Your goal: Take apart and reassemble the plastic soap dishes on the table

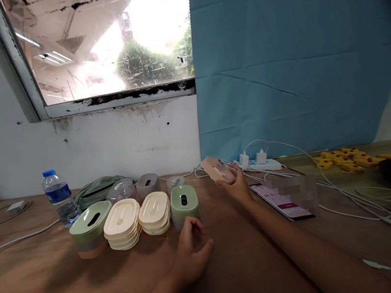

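Observation:
My right hand point(237, 185) is closed on a pale pink plastic container point(221, 169), lifted and tilted near the back of the table. My left hand point(194, 253) holds nothing, its fingers loosely curled and the thumb apart. It is just in front of a green-lidded container point(184, 198), partly covering it; I cannot tell whether they touch. To its left stand two stacks of cream plastic lids, a nearer stack point(122, 223) and a second stack point(154, 212). Another green-topped container stack point(90, 228), with grey and pink layers below, stands at the far left of this row.
Behind the row are a grey container point(147, 185), clear plastic pieces point(120, 191), a green cloth pouch point(94, 191) and a water bottle point(59, 196). Right of my right hand lie a phone point(281, 202), a power strip point(266, 163), several white cables and yellow pieces point(351, 158).

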### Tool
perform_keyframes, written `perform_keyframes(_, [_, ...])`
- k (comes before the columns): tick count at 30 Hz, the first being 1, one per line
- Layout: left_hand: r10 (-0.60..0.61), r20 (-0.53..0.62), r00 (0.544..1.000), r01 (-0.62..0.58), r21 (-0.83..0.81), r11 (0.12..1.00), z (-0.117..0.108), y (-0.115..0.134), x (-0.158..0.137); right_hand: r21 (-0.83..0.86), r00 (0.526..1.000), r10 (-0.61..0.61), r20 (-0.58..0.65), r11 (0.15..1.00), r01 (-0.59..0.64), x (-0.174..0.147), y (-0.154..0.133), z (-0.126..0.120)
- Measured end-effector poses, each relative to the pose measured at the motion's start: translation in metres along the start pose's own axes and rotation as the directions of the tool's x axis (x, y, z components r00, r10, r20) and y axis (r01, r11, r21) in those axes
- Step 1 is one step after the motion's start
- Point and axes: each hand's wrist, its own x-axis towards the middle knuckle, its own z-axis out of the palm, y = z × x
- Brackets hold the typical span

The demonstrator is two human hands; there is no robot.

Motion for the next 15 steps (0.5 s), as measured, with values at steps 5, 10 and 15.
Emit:
perform_keyframes(5, [-0.065,-0.139,0.988,0.003,-0.404,0.915,0.000,0.028,0.054,0.495,0.963,-0.231,0.140,0.859,0.134,-0.012,-0.066,-0.017])
perform_keyframes(10, [-0.040,-0.109,0.993,-0.039,-0.632,0.774,-0.003,0.061,0.102,0.711,0.884,-0.318,0.344,0.702,-0.025,-0.038,-0.126,-0.024])
perform_keyframes(15, [-0.004,-0.106,0.994,-0.075,-0.732,0.677,-0.007,0.065,0.101,0.765,0.891,-0.300,0.341,0.639,-0.078,-0.051,-0.136,-0.018])
